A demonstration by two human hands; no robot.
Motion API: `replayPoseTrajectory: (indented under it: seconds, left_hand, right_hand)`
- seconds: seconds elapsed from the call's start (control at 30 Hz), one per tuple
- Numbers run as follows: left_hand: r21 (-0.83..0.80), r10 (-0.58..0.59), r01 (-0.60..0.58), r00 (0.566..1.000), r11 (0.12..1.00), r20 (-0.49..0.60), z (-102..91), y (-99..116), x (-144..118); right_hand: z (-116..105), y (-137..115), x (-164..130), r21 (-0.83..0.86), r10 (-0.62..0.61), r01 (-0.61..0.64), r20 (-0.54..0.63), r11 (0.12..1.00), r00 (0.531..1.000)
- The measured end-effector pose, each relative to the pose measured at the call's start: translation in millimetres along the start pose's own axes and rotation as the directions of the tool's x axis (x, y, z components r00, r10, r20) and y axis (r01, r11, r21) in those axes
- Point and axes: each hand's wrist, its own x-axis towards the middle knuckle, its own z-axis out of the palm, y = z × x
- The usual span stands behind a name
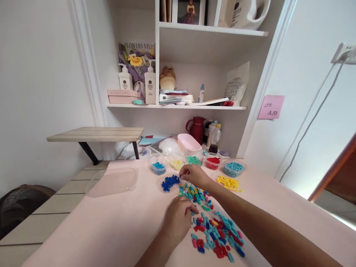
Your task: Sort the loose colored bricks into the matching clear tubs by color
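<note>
A loose pile of small mixed-colour plastic pieces (215, 233) lies on the pale pink table (116, 230) in front of me. My left hand (179, 217) rests at the pile's left edge, fingers curled onto the pieces. My right hand (194, 175) reaches further forward, fingertips pinched over the rim of a clear dish of dark blue pieces (169, 182); whether it holds a piece is not visible. Behind stand small clear dishes sorted by colour: light blue (159, 167), pale yellow (176, 163), green (194, 160), red (213, 162), teal (234, 168). A bright yellow heap (228, 182) lies right of my wrist.
A clear flat lid (112, 181) lies on the table to the left. A pink container (189, 143), a red jug (197, 129) and bottles (213, 135) stand at the back under white shelves. A wooden bench (96, 134) is at the left; a wall with a pink note (270, 106) at the right.
</note>
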Motion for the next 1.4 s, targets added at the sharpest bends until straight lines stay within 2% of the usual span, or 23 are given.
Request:
replayPoseTrajectory:
  seconds: [0.13, 0.23, 0.33, 0.5, 0.67, 0.77, 0.93, 1.03, 1.17, 1.3, 1.4]
  left_hand:
    - [-0.002, -0.004, 0.004, 1.0, 1.0, -0.007, -1.6, 1, 0]
    - [-0.018, -0.004, 0.004, 1.0, 1.0, -0.006, -2.2, 0, -1]
    - [-0.03, 0.007, -0.007, 1.0, 1.0, -0.005, -2.1, -2, -1]
    - [-0.039, 0.012, -0.012, 1.0, 0.999, 0.0, -2.2, -2, 1]
    - [-0.02, 0.025, -0.025, 1.0, 1.0, 0.017, -3.6, 2, 3]
    - [-0.004, 0.008, -0.007, 0.999, 1.0, 0.034, -4.7, 6, 3]
    - [0.029, -0.013, 0.011, 0.997, 1.0, 0.071, -5.9, 9, 4]
    - [0.041, -0.016, 0.012, 0.996, 0.999, 0.087, -5.8, 9, 5]
    - [0.042, -0.014, 0.01, 0.996, 0.999, 0.094, -5.3, 9, 5]
    - [0.038, -0.02, 0.017, 0.995, 0.999, 0.094, -5.1, 9, 4]
    - [0.036, -0.012, 0.008, 0.996, 0.999, 0.092, -5.1, 9, 3]
  right_hand:
    - [14, -4, 10, -0.008, -0.014, 0.014, -0.017, 1.0, 1.0]
    - [12, -5, 4, 0.014, -0.008, 0.008, -0.038, 1.0, 0.999]
    - [-5, -1, -17, 0.08, 0.014, -0.01, -0.039, 0.997, 0.999]
    - [-47, 22, -73, 0.251, 0.072, -0.067, -0.014, 0.966, 0.997]
    - [-71, 58, -119, 0.301, 0.125, -0.167, 0.152, 0.939, 0.98]
    - [-69, 75, -129, 0.3, 0.122, -0.174, 0.184, 0.938, 0.975]
    - [-58, 77, -128, 0.217, 0.079, -0.088, 0.049, 0.972, 0.996]
    - [-52, 71, -126, 0.109, -0.007, 0.008, -0.01, 0.994, 1.0]
    - [-45, 69, -127, 0.023, -0.106, 0.107, -0.014, 0.994, 0.994]
    - [-40, 72, -126, -0.092, -0.133, 0.133, -0.001, 0.987, 0.991]
    - [-40, 71, -124, -0.117, -0.12, 0.12, 0.012, 0.986, 0.993]
